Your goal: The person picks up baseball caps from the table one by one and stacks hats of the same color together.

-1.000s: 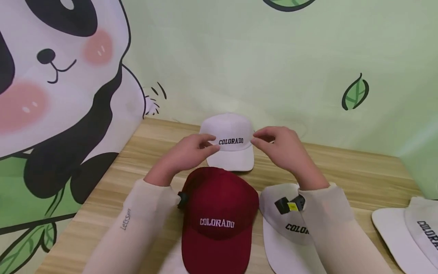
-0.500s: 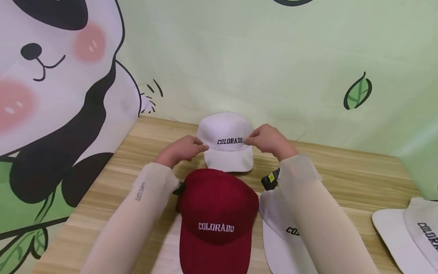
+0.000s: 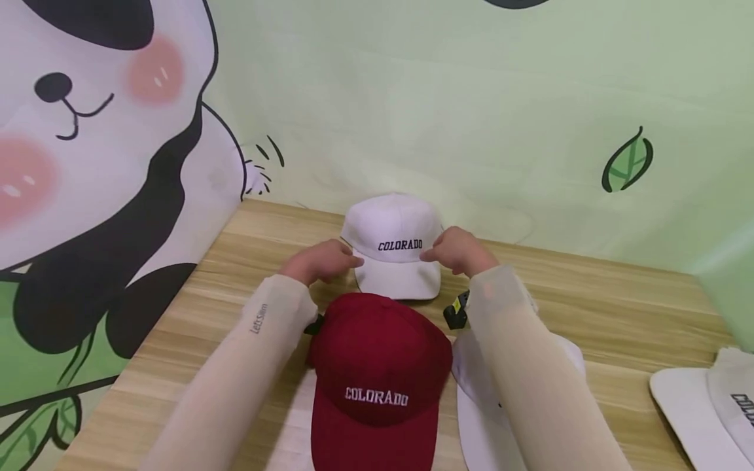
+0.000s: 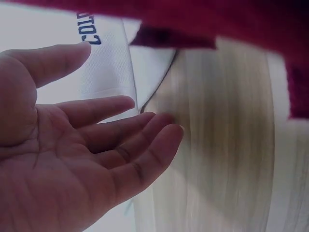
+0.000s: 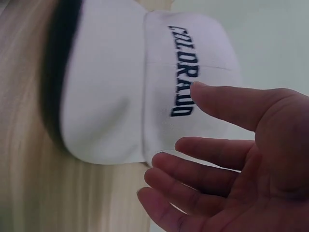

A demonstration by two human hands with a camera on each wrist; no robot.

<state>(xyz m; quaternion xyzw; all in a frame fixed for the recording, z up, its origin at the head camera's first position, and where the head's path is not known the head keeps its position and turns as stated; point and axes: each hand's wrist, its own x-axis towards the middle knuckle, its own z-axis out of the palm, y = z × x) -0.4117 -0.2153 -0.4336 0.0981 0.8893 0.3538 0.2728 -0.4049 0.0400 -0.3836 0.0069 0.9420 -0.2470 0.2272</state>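
A white baseball cap (image 3: 396, 229) lettered COLORADO sits at the back of the table, brim toward me. At its left side is my left hand (image 3: 324, 260), fingertips near where crown and brim meet. The left wrist view shows that hand's (image 4: 72, 140) fingers nearly straight, thumb apart from them. My right hand (image 3: 462, 251) is at the cap's right side. In the right wrist view its thumb tip lies before the lettering of the white cap (image 5: 116, 82), with the fingers (image 5: 188, 169) loosely extended beside the crown. Whether either hand touches the cap, I cannot tell.
A dark red COLORADO cap (image 3: 379, 360) stands in front, between my forearms. Under my right forearm lies another white cap (image 3: 480, 418), partly hidden. A further white cap (image 3: 686, 405) is cut off at the right edge. Behind the wooden table (image 3: 589, 294) rises a green wall (image 3: 471, 118).
Both hands have come in closer to the white cap's sides and dropped slightly toward the brim. The cap has hardly moved. The head view has shifted a little.
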